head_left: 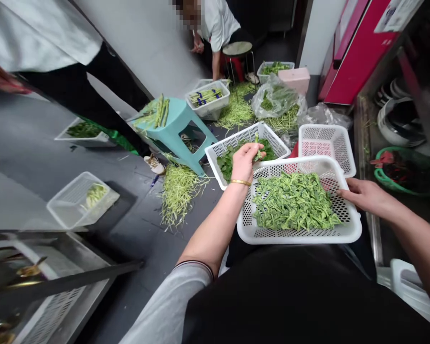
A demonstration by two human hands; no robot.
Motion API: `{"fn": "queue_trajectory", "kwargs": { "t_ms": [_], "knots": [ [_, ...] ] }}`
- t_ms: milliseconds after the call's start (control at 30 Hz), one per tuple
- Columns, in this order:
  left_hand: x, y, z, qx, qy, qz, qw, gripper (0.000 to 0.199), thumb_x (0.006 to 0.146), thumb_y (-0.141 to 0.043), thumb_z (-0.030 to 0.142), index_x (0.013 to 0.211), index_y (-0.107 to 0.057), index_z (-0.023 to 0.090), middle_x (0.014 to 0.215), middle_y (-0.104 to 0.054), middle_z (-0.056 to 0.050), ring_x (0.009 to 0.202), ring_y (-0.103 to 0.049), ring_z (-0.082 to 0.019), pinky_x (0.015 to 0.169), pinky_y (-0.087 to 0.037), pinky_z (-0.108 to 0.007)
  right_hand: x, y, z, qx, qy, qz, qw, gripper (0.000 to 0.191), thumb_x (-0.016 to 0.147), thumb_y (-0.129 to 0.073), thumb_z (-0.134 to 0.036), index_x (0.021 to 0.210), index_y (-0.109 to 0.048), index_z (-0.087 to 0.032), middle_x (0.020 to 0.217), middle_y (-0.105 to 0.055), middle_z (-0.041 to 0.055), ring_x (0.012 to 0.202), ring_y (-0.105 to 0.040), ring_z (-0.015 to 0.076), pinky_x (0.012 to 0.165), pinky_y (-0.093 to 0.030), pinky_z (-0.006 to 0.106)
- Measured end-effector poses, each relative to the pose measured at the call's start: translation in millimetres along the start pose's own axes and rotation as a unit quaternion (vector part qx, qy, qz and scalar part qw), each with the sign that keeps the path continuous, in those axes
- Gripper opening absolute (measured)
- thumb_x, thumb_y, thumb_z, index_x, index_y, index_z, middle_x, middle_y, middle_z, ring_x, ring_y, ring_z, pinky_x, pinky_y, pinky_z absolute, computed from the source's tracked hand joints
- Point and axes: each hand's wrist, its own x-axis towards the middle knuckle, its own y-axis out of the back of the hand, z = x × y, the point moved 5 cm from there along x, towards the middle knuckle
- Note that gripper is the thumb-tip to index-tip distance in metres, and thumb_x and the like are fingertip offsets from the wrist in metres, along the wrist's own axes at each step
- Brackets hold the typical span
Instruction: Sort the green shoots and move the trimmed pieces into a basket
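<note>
A white perforated basket sits in front of my body, with a layer of green vegetable pieces spread over its bottom. My left hand, with a gold bangle at the wrist, is over the basket's far left corner. Its fingers are pinched on a green vegetable stalk. At the basket's right rim, my right hand grips the edge with its fingers. Beyond the left hand stands another white basket of leafy greens.
A white basket stands behind at right. A turquoise stool carries green stalks. Stem trimmings and a clear bin are on the floor. One person bends at the back; another stands at left.
</note>
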Motion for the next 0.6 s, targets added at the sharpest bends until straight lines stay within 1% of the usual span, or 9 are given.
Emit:
{"fn": "queue_trajectory", "kwargs": {
  "t_ms": [100, 200, 233, 300, 367, 400, 433, 500, 600],
  "knots": [
    [-14.5, -23.2, -2.9, 0.041, -0.005, -0.054, 0.998, 0.019, 0.087, -0.086, 0.033, 0.08, -0.076, 0.018, 0.076, -0.076, 0.003, 0.063, -0.067, -0.008, 0.072, -0.056, -0.025, -5.7, -0.5, 6.8, -0.053, 0.003, 0.0, 0.999, 0.029, 0.099, -0.056, -0.049, 0.091, -0.071, -0.026, 0.075, -0.076, 0.0109, 0.066, -0.07, 0.0302, 0.063, -0.049, 0.04],
    [-23.3, -47.2, -7.3, 0.14, -0.009, -0.17, 0.975, 0.029, 0.084, -0.09, 0.041, 0.077, -0.077, 0.017, 0.071, -0.074, 0.002, 0.066, -0.063, -0.009, 0.073, -0.051, -0.025, -8.2, -0.3, -6.2, -0.153, -0.004, -0.026, 0.988, 0.031, 0.103, -0.053, -0.048, 0.091, -0.07, -0.024, 0.081, -0.078, 0.0156, 0.071, -0.073, 0.0337, 0.063, -0.05, 0.041],
    [-25.1, -54.6, -10.6, 0.177, 0.0, -0.216, 0.96, 0.03, 0.084, -0.091, 0.041, 0.075, -0.077, 0.016, 0.07, -0.073, 0.002, 0.067, -0.062, -0.009, 0.074, -0.05, -0.025, -8.6, 5.1, -18.5, -0.204, 0.006, -0.005, 0.979, 0.033, 0.104, -0.052, -0.047, 0.097, -0.072, -0.022, 0.086, -0.079, 0.0184, 0.073, -0.074, 0.0353, 0.062, -0.049, 0.042],
    [-28.5, -67.2, -19.7, 0.227, 0.039, -0.304, 0.924, 0.03, 0.084, -0.089, 0.039, 0.072, -0.076, 0.015, 0.069, -0.073, 0.001, 0.069, -0.061, -0.009, 0.076, -0.047, -0.026, -8.6, 23.5, -56.0, -0.305, 0.07, 0.1, 0.944, 0.041, 0.107, -0.052, -0.046, 0.119, -0.075, -0.014, 0.102, -0.079, 0.0252, 0.082, -0.076, 0.039, 0.061, -0.049, 0.043],
    [-33.6, -76.7, -29.2, 0.23, 0.095, -0.38, 0.891, 0.032, 0.084, -0.089, 0.041, 0.073, -0.076, 0.014, 0.071, -0.074, -0.001, 0.069, -0.063, -0.01, 0.077, -0.049, -0.028, -8.5, 39.7, -101.3, -0.347, 0.203, 0.221, 0.889, 0.05, 0.112, -0.048, -0.042, 0.143, -0.069, -0.008, 0.123, -0.077, 0.029, 0.108, -0.076, 0.0412, 0.077, -0.056, 0.045],
    [-36.5, -80.0, -32.5, 0.219, 0.119, -0.405, 0.88, 0.035, 0.083, -0.091, 0.045, 0.075, -0.076, 0.013, 0.071, -0.074, -0.002, 0.069, -0.065, -0.011, 0.078, -0.05, -0.029, -5.7, 40.6, -119.3, -0.364, 0.275, 0.227, 0.86, 0.049, 0.113, -0.046, -0.039, 0.147, -0.067, -0.009, 0.131, -0.075, 0.0284, 0.12, -0.072, 0.0422, 0.086, -0.057, 0.047],
    [-39.1, -82.3, -34.8, 0.206, 0.139, -0.42, 0.873, 0.04, 0.081, -0.093, 0.049, 0.077, -0.077, 0.013, 0.072, -0.074, -0.003, 0.069, -0.067, -0.012, 0.078, -0.051, -0.03, 0.0, 37.5, -131.6, -0.386, 0.332, 0.2, 0.837, 0.044, 0.114, -0.045, -0.034, 0.143, -0.07, -0.011, 0.128, -0.077, 0.025, 0.121, -0.071, 0.0405, 0.089, -0.056, 0.046],
    [-43.1, -83.2, -37.0, 0.181, 0.171, -0.414, 0.876, 0.05, 0.076, -0.097, 0.058, 0.079, -0.077, 0.012, 0.072, -0.074, -0.004, 0.069, -0.07, -0.014, 0.077, -0.054, -0.031, 14.5, 23.6, -140.7, -0.421, 0.41, 0.104, 0.802, 0.034, 0.11, -0.044, -0.018, 0.118, -0.077, -0.015, 0.103, -0.079, 0.0165, 0.102, -0.073, 0.0327, 0.083, -0.052, 0.041],
    [-47.7, -79.5, -37.6, 0.152, 0.218, -0.363, 0.893, 0.055, 0.069, -0.101, 0.06, 0.074, -0.076, 0.012, 0.07, -0.074, -0.005, 0.066, -0.073, -0.015, 0.07, -0.054, -0.029, 32.5, 5.5, -134.1, -0.42, 0.445, 0.027, 0.791, 0.032, 0.108, -0.044, -0.011, 0.096, -0.074, -0.016, 0.085, -0.072, 0.0113, 0.077, -0.068, 0.0248, 0.067, -0.041, 0.036]
  ]
}}
